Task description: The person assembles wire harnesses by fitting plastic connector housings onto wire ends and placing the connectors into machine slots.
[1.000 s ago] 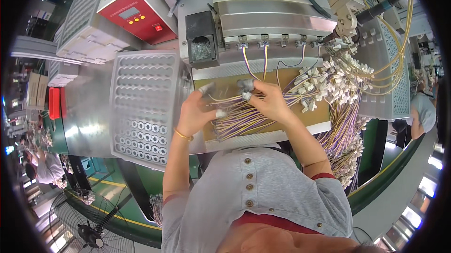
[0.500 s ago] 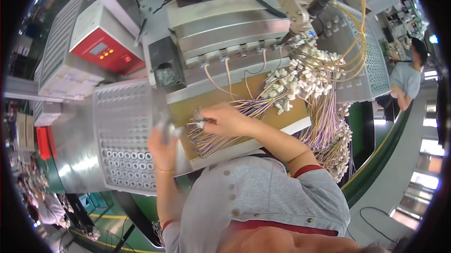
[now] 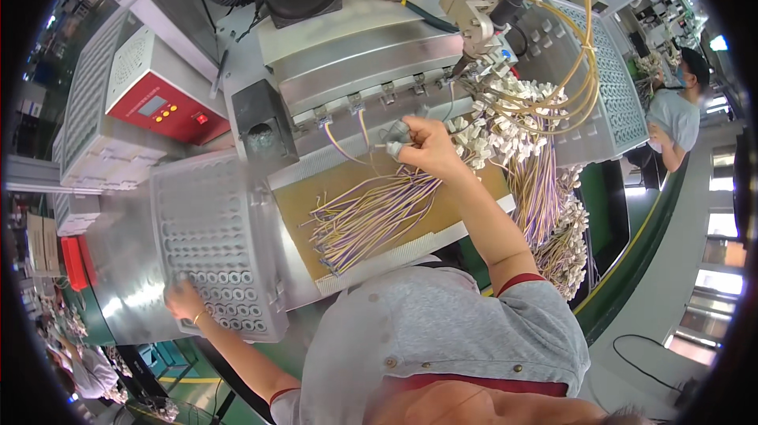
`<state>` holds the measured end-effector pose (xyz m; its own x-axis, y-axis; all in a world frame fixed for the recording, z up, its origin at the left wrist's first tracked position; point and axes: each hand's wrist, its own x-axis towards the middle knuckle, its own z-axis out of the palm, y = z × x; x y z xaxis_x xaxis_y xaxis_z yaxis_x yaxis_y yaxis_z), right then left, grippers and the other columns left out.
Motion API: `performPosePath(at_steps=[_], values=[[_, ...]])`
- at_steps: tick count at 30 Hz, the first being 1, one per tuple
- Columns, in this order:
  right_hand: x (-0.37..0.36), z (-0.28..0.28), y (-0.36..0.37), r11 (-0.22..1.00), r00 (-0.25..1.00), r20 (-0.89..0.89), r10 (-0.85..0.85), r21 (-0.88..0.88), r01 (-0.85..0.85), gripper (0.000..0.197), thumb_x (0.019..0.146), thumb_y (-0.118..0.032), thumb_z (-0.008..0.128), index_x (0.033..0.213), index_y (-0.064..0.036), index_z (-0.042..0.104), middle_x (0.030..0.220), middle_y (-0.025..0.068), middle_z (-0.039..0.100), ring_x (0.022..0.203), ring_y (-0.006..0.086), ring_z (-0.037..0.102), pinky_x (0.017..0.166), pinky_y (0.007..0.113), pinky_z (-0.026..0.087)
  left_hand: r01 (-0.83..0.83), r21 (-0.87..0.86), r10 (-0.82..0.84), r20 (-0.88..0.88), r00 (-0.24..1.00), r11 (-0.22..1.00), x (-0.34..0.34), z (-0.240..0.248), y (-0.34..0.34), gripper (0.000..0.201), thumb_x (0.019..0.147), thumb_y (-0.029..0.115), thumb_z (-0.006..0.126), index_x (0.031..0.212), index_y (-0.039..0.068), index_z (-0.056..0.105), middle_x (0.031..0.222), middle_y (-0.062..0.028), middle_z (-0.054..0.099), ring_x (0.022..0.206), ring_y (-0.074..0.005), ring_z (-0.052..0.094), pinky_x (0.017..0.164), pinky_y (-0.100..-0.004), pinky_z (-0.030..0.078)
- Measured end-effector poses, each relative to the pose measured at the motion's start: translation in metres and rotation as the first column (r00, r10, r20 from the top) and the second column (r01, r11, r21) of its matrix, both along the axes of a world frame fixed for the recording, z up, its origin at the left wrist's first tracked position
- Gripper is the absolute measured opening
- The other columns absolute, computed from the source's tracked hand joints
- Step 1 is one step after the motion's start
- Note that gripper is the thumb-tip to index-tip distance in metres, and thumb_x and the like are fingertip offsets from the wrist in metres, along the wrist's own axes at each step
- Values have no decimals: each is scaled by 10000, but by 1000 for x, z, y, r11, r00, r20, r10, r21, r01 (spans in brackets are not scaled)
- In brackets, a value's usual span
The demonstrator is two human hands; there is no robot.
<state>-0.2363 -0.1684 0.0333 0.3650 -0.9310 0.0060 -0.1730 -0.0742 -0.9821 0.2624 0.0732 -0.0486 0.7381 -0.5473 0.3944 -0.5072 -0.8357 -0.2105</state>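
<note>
My right hand (image 3: pixel 430 148), grey covers on its fingertips, pinches thin wire just below the row of metal clips (image 3: pixel 388 93) on the machine's front. Part of that wire is hidden by the fingers. Two yellow-and-purple wires (image 3: pixel 362 126) hang from the clips at left. Below, a loose wire bundle (image 3: pixel 371 216) lies on the brown board (image 3: pixel 304 197). My left hand (image 3: pixel 184 300) is at the left edge of a pale tray (image 3: pixel 197 188), beside its rows of grey ring-shaped parts (image 3: pixel 237 295). Its fingers are blurred, so whether they grip anything is unclear.
White connectors (image 3: pixel 505 121) with long wires pile up at right, under looped yellow tubes (image 3: pixel 588 69). A black box (image 3: pixel 264 121) stands between tray and board. Pliers (image 3: pixel 422 6) lie on the machine top. A red-fronted control box (image 3: pixel 162 109) is at left; a co-worker (image 3: pixel 675 109) is far right.
My right hand has risen from the wire bundle to the clips, and the middle clips no longer show wires. My left hand has gone from the board's left edge to the tray's far left side.
</note>
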Motion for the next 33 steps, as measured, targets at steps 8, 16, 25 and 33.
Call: performPosePath(at_steps=[8, 16, 25, 33], values=[[46, 28, 46, 991, 991, 73, 113, 57, -118, 58, 741, -30, 589, 724, 7, 548, 556, -36, 472, 503, 17, 408, 430, 189, 315, -47, -714, -666, -674, 319, 699, -142, 50, -68, 290, 793, 75, 517, 1067, -21, 520, 918, -97, 590, 662, -120, 569, 587, -194, 445], [61, 34, 58, 981, 971, 139, 193, -57, -187, 41, 727, -2, 572, 735, 16, 535, 592, -33, 470, 559, 15, 403, 473, 178, 332, -372, -722, -776, -359, -519, 583, -280, 87, -115, 406, 765, 15, 591, 1144, -36, 456, 1027, -86, 563, 839, -132, 560, 575, -203, 484], [59, 29, 57, 984, 975, 138, 173, -57, -167, 57, 684, 5, 576, 717, 8, 529, 581, -22, 480, 539, 18, 382, 456, 191, 319, -312, -808, -785, -271, -556, 500, -286, 96, -115, 383, 770, 25, 597, 1126, -54, 476, 1023, -100, 556, 854, -145, 547, 621, -217, 482], [57, 36, 58, 952, 977, -92, 192, -226, -208, 77, 631, 3, 550, 696, 7, 508, 505, 27, 430, 458, 51, 352, 406, 222, 307, -214, -826, -809, -399, -432, 522, -295, 103, -122, 249, 760, -29, 561, 1007, -58, 558, 953, -95, 584, 838, -136, 555, 695, -233, 458]])
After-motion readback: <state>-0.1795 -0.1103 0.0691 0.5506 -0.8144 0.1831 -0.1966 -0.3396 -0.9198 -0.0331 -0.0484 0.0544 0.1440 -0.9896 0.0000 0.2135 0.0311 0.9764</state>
